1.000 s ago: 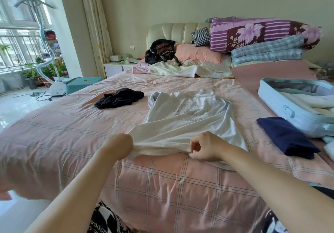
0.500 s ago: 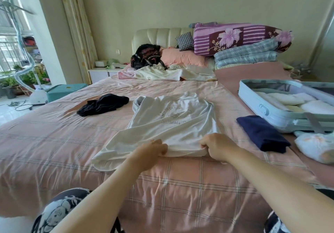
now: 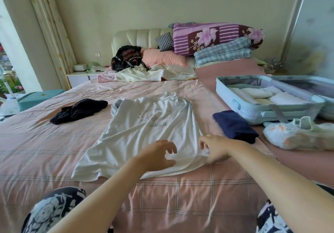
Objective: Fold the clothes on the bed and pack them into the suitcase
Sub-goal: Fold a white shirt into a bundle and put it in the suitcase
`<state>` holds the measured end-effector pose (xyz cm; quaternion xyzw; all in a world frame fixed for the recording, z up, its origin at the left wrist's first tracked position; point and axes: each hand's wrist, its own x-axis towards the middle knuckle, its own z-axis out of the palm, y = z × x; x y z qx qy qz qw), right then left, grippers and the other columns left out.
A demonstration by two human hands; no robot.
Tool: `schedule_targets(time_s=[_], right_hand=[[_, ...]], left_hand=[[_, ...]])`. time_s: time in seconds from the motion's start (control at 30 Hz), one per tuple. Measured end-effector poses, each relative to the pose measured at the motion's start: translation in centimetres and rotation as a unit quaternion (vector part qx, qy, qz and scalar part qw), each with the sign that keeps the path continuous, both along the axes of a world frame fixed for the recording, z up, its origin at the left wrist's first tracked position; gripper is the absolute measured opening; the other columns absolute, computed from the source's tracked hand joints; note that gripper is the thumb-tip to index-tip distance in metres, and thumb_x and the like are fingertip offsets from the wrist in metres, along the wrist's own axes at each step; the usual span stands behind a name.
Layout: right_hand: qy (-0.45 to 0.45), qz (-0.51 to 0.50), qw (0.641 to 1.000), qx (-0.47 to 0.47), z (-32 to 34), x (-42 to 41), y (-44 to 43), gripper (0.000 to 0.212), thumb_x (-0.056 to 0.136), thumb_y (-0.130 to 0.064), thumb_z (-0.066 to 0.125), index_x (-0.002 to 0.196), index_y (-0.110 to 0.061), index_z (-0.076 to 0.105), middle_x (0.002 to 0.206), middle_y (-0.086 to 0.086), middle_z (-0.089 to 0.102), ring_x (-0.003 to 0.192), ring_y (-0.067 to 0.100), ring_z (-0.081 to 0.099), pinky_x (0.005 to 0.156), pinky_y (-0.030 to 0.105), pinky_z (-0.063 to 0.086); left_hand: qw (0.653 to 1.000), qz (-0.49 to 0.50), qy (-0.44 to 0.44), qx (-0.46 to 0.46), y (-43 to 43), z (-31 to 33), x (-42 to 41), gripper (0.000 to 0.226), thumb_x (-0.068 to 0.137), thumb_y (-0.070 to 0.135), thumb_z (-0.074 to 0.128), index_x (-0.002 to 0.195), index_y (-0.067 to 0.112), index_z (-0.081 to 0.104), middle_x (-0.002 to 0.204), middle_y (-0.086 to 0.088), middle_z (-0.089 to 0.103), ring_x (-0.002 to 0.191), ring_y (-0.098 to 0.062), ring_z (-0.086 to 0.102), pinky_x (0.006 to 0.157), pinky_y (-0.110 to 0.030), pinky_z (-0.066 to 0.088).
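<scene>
The shirt [image 3: 150,129] lies spread flat on the bed [image 3: 45,151], left of the open suitcase [image 3: 249,110]. Our left hand [image 3: 159,154] hovers over its near hem, fingers loosely curved, holding nothing. Our right hand [image 3: 215,149] sits at the hem's right corner, half open; we cannot tell whether it pinches the cloth.

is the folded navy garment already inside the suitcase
No, the navy garment lies on the bed beside the open suitcase, not in it.

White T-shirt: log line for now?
white T-shirt spread, unfolded | left hand open over hem | right hand at hem, grip unclear | suitcase open
</scene>
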<state>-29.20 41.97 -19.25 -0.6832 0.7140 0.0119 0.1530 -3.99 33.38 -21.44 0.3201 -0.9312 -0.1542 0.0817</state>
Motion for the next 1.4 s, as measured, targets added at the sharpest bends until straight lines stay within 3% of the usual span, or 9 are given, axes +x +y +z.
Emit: schedule_targets(time_s=[0.13, 0.3, 0.37, 0.5, 0.63, 0.87, 1.1, 1.27, 1.4], right_hand=[[-0.053, -0.050, 0.996, -0.052, -0.6, -1.8, 0.7, 0.008, 0.084, -0.021, 0.064, 0.085, -0.029, 0.066, 0.096, -0.008, 0.063, 0.090, 0.018, 0.061, 0.080, 0.029, 0.050], [-0.168, -0.101, 0.954, -0.228, 0.4, -3.1, 1.7, 0.034, 0.093, -0.003, 0.051, 0.102, -0.024, 0.077, 0.092, -0.012, 0.068, 0.083, 0.006, 0.059, 0.073, 0.021, 0.044], [-0.168, -0.086, 0.948, -0.256, 0.5, -3.4, 1.8, 0.034, 0.089, 0.002, 0.050, 0.093, -0.020, 0.076, 0.090, -0.013, 0.066, 0.085, 0.007, 0.059, 0.075, 0.021, 0.045], [-0.084, 0.000, 0.979, -0.187, -0.6, -3.1, 2.0, 0.028, 0.083, 0.002, 0.056, 0.080, -0.018, 0.075, 0.095, -0.011, 0.061, 0.088, 0.014, 0.059, 0.079, 0.032, 0.049], [0.071, 0.012, 0.994, -0.079, -0.4, -2.4, 2.5, 0.034, 0.085, 0.000, 0.051, 0.098, -0.021, 0.075, 0.102, 0.000, 0.066, 0.086, 0.023, 0.058, 0.066, 0.029, 0.042], [-0.203, -0.070, 0.956, 0.200, 2.1, -2.1, 2.0, 0.020, 0.087, -0.019, 0.056, 0.094, -0.013, 0.074, 0.076, -0.004, 0.073, 0.043, 0.019, 0.039, 0.047, 0.026, 0.031], [-0.203, -0.112, 0.969, -0.083, 3.7, -4.0, -4.9, 0.027, 0.094, -0.019, 0.047, 0.089, -0.029, 0.071, 0.085, -0.006, 0.075, 0.054, 0.010, 0.059, 0.054, 0.027, 0.049], [-0.166, -0.140, 0.963, -0.159, 3.9, -6.0, -12.4, 0.027, 0.092, -0.022, 0.047, 0.099, -0.029, 0.072, 0.111, -0.009, 0.069, 0.100, 0.015, 0.063, 0.087, 0.032, 0.052], [-0.154, -0.174, 0.959, -0.164, 3.3, -7.9, -18.6, 0.027, 0.092, -0.025, 0.048, 0.110, -0.026, 0.068, 0.113, -0.007, 0.065, 0.100, 0.019, 0.061, 0.086, 0.034, 0.052]], left_hand=[[1.000, -0.002, -0.001, -0.027, 1.0, -1.7, -4.3, 0.027, 0.086, 0.047, 0.069, 0.111, 0.035, 0.070, 0.105, 0.014, 0.063, 0.096, -0.009, 0.060, 0.084, -0.031, 0.052], [0.979, 0.092, 0.171, 0.055, 1.3, -1.4, -6.2, 0.020, 0.097, 0.021, 0.051, 0.080, 0.018, 0.063, 0.071, 0.004, 0.060, 0.068, -0.018, 0.056, 0.059, -0.029, 0.040], [0.987, 0.059, 0.110, 0.105, 1.7, -0.9, -6.5, 0.021, 0.096, 0.026, 0.051, 0.077, 0.020, 0.059, 0.071, 0.006, 0.056, 0.069, -0.016, 0.051, 0.062, -0.029, 0.039], [0.998, -0.027, -0.063, -0.001, 2.0, -1.3, -6.8, 0.051, 0.075, 0.070, 0.059, 0.111, 0.034, 0.061, 0.109, 0.010, 0.058, 0.103, -0.010, 0.051, 0.090, -0.030, 0.042], [0.994, -0.003, -0.101, 0.052, 2.3, -0.1, -7.9, 0.008, 0.082, 0.017, 0.056, 0.080, 0.023, 0.061, 0.084, 0.004, 0.057, 0.087, -0.024, 0.058, 0.072, -0.031, 0.044], [0.875, -0.049, -0.268, 0.399, 2.2, 3.6, -8.9, 0.037, 0.096, 0.016, 0.063, 0.133, 0.011, 0.061, 0.112, -0.006, 0.069, 0.099, -0.020, 0.066, 0.100, -0.035, 0.050], [0.976, 0.038, -0.033, 0.214, -5.4, 6.6, -10.7, 0.020, 0.096, 0.015, 0.054, 0.108, 0.016, 0.070, 0.091, 0.004, 0.071, 0.078, -0.012, 0.070, 0.059, -0.018, 0.048], [0.988, 0.116, 0.020, 0.105, -13.2, 6.6, -12.4, 0.022, 0.091, 0.015, 0.053, 0.096, 0.031, 0.067, 0.102, 0.003, 0.069, 0.079, -0.015, 0.066, 0.066, -0.023, 0.049], [0.989, 0.134, 0.036, 0.056, -18.5, 6.0, -14.3, 0.031, 0.097, 0.018, 0.041, 0.117, 0.028, 0.062, 0.108, 0.002, 0.064, 0.068, -0.012, 0.059, 0.061, -0.024, 0.044]])
